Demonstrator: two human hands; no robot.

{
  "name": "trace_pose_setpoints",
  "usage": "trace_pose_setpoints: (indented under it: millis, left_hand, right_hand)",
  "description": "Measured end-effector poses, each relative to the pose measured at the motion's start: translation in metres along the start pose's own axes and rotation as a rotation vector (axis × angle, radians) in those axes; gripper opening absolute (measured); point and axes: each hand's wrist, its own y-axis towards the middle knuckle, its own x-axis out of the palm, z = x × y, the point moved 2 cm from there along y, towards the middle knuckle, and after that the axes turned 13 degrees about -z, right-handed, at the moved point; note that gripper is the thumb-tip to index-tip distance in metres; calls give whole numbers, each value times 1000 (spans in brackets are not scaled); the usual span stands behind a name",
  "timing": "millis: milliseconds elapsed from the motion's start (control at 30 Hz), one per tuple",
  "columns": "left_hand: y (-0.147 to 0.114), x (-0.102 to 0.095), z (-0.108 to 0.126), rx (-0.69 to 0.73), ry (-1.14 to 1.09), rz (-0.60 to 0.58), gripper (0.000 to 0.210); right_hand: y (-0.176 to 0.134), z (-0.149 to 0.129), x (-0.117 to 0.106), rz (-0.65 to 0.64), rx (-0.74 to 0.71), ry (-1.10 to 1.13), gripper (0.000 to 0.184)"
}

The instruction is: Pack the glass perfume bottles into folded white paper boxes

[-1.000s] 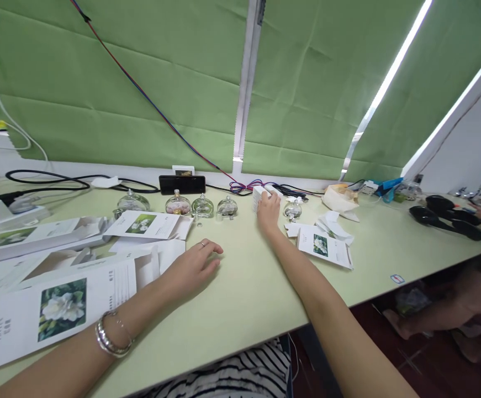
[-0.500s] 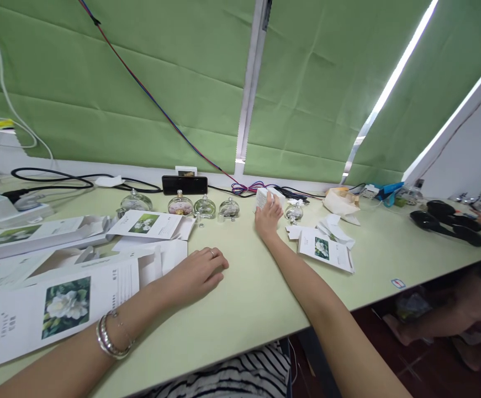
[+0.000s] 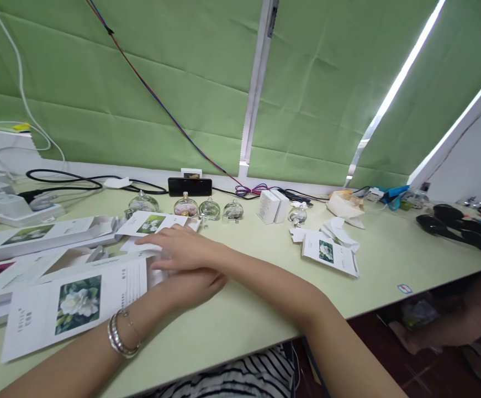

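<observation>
My right hand (image 3: pixel 180 247) crosses over my left hand, its fingers stretched out above white flower-print cartons; whether it touches them I cannot tell. My left hand (image 3: pixel 196 286) lies low on the table, holding nothing visible; its fingers are partly covered by my right hand. Beneath my left forearm is a white carton with a gardenia picture (image 3: pixel 78 304). A smaller flower-print carton (image 3: pixel 151 224) lies just beyond my right fingers. Several round glass bottles, among them a pink-tinted bottle (image 3: pixel 185 208) and a green-tinted bottle (image 3: pixel 209 209), stand behind. Two small white boxes (image 3: pixel 268 208) stand right of them.
A black phone (image 3: pixel 190 187) leans at the back near cables. On the right are another glass bottle (image 3: pixel 297 216), a torn flower-print carton (image 3: pixel 331 253), a crumpled pale bag (image 3: pixel 345 207) and black glossy objects (image 3: pixel 455 226). A power strip (image 3: pixel 28 211) sits far left. Another person's leg shows at right.
My right hand has left the small white boxes and swung left across my left hand to the cartons. My left hand stays in about the same place. The view has shifted slightly.
</observation>
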Motion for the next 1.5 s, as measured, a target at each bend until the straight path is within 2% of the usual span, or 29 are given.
trace_pose_setpoints:
  millis: [167,333,400,467,533,600,667,767,867,967,1067,1333,1433,1500]
  left_hand:
    - [-2,2,-2,-13,-20,38,43]
    - [1,-3,4,39,-34,-33,39]
    - [2,-5,6,51,-35,-47,38]
    - [1,-8,11,132,-75,-83,35]
    - [0,-12,20,281,-144,-127,31]
    - [-2,-16,29,407,-183,-153,28]
    - [-3,-19,36,463,-175,-160,27]
    - [-5,-22,39,480,-117,-96,25]
    - [-5,-22,36,485,-93,-4,24]
    - [-6,-22,32,508,-74,75,23]
    - [-6,-22,30,509,-10,153,23]
    - [-5,-19,26,500,19,174,23]
    - [-5,-21,27,529,11,205,22]
    - [-6,-23,27,542,22,217,23]
  right_hand:
    - [12,-6,4,-56,49,-20,51]
    - [-9,6,8,57,254,95,43]
    - [-17,13,11,7,269,120,37]
    - [-24,20,14,-105,230,135,32]
    - [-33,27,16,-184,165,145,29]
    - [-43,33,18,-212,108,147,28]
    - [-55,38,22,-237,69,148,29]
    - [-66,40,33,-194,71,152,30]
    - [-66,37,43,-106,72,49,39]
    - [-60,35,53,-122,82,-73,34]
    - [-61,37,59,-109,73,-94,32]
    - [-80,47,67,-131,-60,-81,48]
    - [-95,43,61,-146,-99,-91,33]
    - [-111,44,55,-113,-92,-59,23]
